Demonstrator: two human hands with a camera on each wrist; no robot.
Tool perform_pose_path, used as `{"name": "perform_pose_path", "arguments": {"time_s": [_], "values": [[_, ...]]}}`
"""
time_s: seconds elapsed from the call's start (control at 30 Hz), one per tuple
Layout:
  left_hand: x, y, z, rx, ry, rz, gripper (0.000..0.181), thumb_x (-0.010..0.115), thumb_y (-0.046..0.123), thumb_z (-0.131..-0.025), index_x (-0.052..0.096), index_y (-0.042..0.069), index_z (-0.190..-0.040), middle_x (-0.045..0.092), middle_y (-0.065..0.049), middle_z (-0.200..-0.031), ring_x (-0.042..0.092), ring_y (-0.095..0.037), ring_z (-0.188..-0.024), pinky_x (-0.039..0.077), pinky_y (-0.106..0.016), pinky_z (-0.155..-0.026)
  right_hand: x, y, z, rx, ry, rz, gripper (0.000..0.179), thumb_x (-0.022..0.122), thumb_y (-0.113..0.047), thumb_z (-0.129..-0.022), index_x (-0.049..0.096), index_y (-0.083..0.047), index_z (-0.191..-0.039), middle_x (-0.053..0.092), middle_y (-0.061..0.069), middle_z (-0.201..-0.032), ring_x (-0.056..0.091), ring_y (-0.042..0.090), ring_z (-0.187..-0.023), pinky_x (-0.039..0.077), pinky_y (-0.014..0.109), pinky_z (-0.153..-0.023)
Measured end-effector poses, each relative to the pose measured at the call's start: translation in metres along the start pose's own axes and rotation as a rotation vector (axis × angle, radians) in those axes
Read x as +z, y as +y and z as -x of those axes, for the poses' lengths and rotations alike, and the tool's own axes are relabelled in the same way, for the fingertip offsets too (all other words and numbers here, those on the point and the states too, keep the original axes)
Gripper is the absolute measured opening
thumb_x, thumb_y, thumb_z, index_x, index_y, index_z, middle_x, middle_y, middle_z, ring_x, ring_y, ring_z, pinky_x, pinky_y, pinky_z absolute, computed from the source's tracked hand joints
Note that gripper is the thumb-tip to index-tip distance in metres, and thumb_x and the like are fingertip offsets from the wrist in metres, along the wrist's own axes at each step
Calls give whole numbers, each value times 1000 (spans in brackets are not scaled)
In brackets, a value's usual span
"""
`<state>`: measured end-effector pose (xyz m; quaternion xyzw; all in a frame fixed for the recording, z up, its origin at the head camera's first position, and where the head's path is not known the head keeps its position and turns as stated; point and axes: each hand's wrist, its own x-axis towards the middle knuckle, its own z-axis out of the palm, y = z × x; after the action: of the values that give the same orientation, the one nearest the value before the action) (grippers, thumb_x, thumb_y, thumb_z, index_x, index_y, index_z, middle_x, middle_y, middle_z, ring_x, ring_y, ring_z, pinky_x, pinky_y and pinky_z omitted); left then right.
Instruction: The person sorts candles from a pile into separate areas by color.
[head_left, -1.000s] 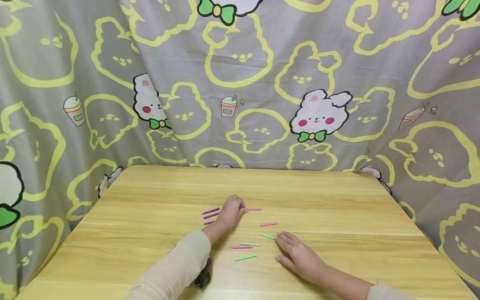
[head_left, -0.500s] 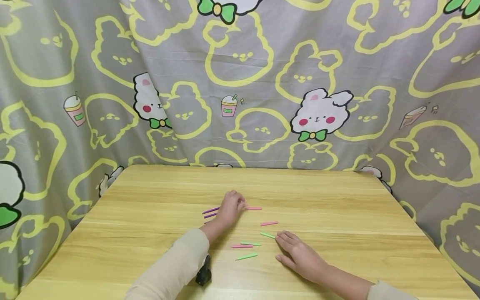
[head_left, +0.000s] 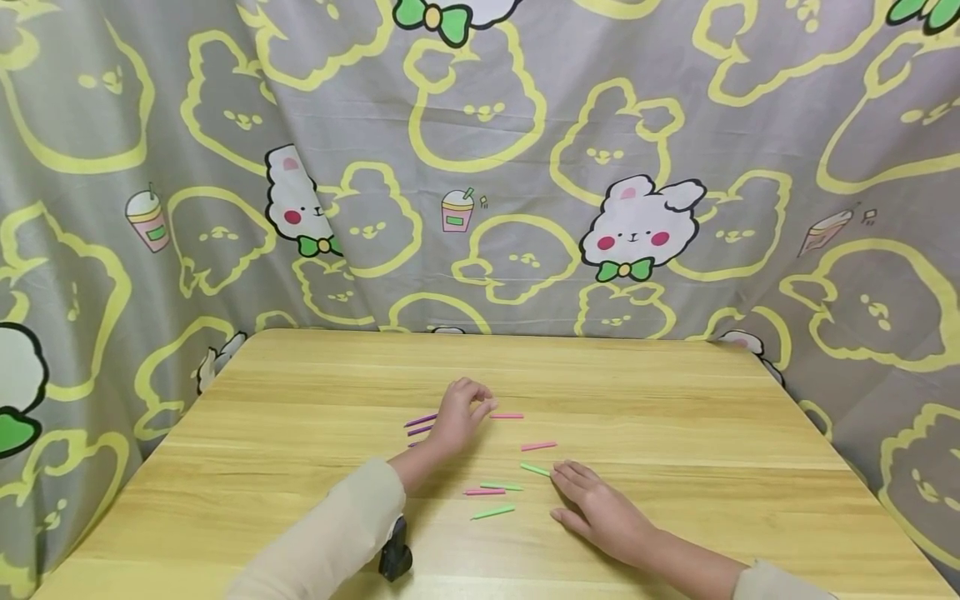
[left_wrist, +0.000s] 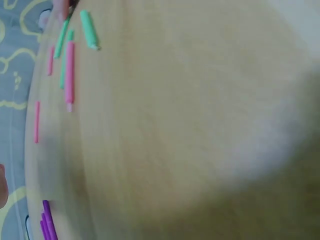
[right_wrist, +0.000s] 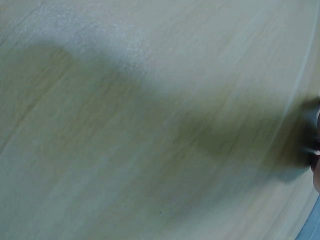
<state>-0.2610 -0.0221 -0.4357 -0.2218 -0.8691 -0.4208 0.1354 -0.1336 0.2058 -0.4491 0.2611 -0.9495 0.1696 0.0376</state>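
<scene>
Left hand has eased open since a second ago, thumb and fingers parted, nothing seen between; far pink stick just off its fingertips, seemingly let go; right hand relaxed, green stick at its fingertips.

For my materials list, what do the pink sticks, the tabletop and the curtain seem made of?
Pink sticks: perhaps plastic or wax; smooth, evenly coloured, fairly matte. Tabletop: wood or wood-look laminate; grain streaks, slight sheen. Curtain: probably fabric; soft folds, mostly matte.
</scene>
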Motion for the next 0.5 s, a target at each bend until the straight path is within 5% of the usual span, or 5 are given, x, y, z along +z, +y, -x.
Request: {"name": "perform_pose_path", "arguments": {"time_s": [0.2,0.5], "values": [[3,0,10,17,16,19,12,66,14,-84,65,3,-90,60,-6,-86,53,-19,-84,47,-27,-74,0,0,-1,-2,10,10,51,55,-35,-92,52,3,-127,52,18,-133,46,36,-125,42,47,-98],[15,5,25,19,-46,63,13,66,15,-84,66,4,-91,61,-6,-87,55,-18,-84,49,-25,-74,0,-1,-1,-1,8,2,51,56,-34,-92,53,3,-127,52,18,-133,46,37,-125,42,48,-97]]}}
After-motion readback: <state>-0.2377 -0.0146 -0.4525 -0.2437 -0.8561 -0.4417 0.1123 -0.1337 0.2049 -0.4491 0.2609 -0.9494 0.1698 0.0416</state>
